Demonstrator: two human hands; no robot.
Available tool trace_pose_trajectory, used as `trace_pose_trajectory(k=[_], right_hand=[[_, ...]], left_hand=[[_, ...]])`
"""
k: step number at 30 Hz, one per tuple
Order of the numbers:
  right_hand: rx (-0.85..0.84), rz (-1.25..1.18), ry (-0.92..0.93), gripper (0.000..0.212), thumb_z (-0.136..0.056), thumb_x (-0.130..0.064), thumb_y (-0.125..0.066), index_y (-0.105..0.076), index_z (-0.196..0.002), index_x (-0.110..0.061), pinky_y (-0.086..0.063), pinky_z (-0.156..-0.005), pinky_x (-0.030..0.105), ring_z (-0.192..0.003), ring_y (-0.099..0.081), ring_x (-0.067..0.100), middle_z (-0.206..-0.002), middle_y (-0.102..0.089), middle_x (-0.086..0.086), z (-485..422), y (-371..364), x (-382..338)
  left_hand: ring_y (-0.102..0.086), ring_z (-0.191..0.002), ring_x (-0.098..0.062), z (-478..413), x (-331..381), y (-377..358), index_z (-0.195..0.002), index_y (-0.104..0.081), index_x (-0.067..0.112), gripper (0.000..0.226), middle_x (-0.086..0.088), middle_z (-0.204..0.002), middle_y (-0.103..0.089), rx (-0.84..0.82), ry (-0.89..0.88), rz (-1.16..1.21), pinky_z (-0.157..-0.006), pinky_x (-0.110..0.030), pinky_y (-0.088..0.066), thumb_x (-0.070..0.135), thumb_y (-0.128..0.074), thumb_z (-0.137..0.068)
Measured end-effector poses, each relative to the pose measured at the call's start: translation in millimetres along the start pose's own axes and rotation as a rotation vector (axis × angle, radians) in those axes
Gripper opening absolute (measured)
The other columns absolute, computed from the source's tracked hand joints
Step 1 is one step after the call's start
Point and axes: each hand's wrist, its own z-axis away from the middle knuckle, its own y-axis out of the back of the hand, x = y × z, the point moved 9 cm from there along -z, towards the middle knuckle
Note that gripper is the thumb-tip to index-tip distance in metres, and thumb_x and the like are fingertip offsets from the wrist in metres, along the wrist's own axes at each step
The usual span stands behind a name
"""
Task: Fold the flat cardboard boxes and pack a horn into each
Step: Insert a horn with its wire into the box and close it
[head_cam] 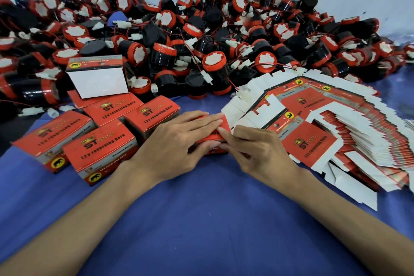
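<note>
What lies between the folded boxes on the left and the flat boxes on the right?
The head view shows the left hand and the right hand there, holding one red box between them above the blue cloth.

"ST 12v reversing horn" on boxes (100,148)

red printed boxes (100,150), black-and-red horns (216,74), blue cloth (201,219)
</note>
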Motion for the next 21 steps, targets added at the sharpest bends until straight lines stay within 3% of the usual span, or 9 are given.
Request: trace_pose_trajectory(k=[4,7,9,11,13,15,18,21], right_hand=[[-0.023,-0.030,-0.020,0.021,-0.089,-0.011,-0.063,-0.072,-0.103,0.002,-0.037,-0.034,0.034,-0.046,-0.035,0.016,-0.060,-0.047,0.006,0,-1,2],[-0.081,0.044,0.004,0.025,-0.090,-0.017,-0.060,-0.072,-0.104,0.000,-0.040,-0.035,0.034,-0.046,-0.043,0.017,-0.063,-0.050,0.003,-2,1,-2],[-0.120,0.131,0.031,0.033,-0.093,-0.028,-0.056,-0.071,-0.110,-0.003,-0.044,-0.039,0.034,-0.053,-0.052,0.019,-0.070,-0.056,0.003,-3,5,-5],[-0.102,0.230,-0.006,0.039,-0.094,-0.037,-0.054,-0.068,-0.115,-0.007,-0.048,-0.049,0.034,-0.064,-0.058,0.023,-0.079,-0.061,0.005,-6,15,1],[-0.084,0.361,-0.143,0.048,-0.092,-0.045,-0.050,-0.065,-0.121,-0.009,-0.050,-0.064,0.037,-0.080,-0.061,0.028,-0.095,-0.063,0.008,-8,25,19],[-0.218,0.515,-0.387,0.069,-0.085,-0.062,-0.043,-0.054,-0.133,-0.014,-0.044,-0.084,0.047,-0.107,-0.053,0.033,-0.122,-0.054,0.012,-3,27,49],[-0.560,0.620,-0.717,0.101,-0.069,-0.085,-0.026,-0.020,-0.149,-0.025,-0.025,-0.108,0.055,-0.139,-0.022,0.036,-0.153,-0.019,0.011,25,19,86],[-0.620,0.567,-0.807,0.110,-0.061,-0.090,-0.023,-0.009,-0.150,-0.026,-0.028,-0.107,0.053,-0.139,-0.023,0.034,-0.154,-0.014,0.008,36,17,97]], left_hand=[[-0.049,-0.128,-0.019,2,-2,-5,-0.134,-0.055,0.010,0.053,0.004,-0.140,-0.052,-0.064,0.008,-0.016,-0.109,-0.030,-0.036,0.042,-0.049,-0.092],[-0.054,-0.121,-0.023,3,2,-3,-0.132,-0.056,0.007,0.053,0.001,-0.139,-0.053,-0.055,-0.006,-0.028,-0.103,-0.038,-0.044,0.040,-0.050,-0.092],[-0.060,-0.109,-0.027,3,8,6,-0.127,-0.061,0.005,0.047,-0.003,-0.134,-0.058,0.031,-0.043,-0.112,-0.090,-0.043,-0.051,0.036,-0.055,-0.092],[-0.062,-0.104,-0.030,3,16,24,-0.118,-0.068,0.008,0.035,-0.004,-0.132,-0.060,0.220,-0.070,-0.276,-0.080,-0.044,-0.051,0.029,-0.061,-0.091],[-0.055,-0.113,-0.030,6,16,46,-0.116,-0.069,0.011,0.028,-0.005,-0.136,-0.055,0.432,0.013,-0.437,-0.083,-0.045,-0.044,0.018,-0.062,-0.089],[-0.041,-0.126,-0.030,10,7,58,-0.117,-0.067,0.012,0.032,-0.011,-0.144,-0.044,0.531,0.161,-0.569,-0.088,-0.049,-0.034,0.006,-0.052,-0.090],[-0.031,-0.133,-0.029,11,10,51,-0.112,-0.068,0.009,0.041,-0.019,-0.144,-0.041,0.492,0.132,-0.576,-0.091,-0.052,-0.031,-0.004,-0.045,-0.081],[-0.047,-0.120,-0.028,3,21,36,-0.098,-0.073,0.006,0.035,-0.017,-0.132,-0.056,0.377,0.012,-0.315,-0.089,-0.045,-0.036,-0.003,-0.054,-0.070]])
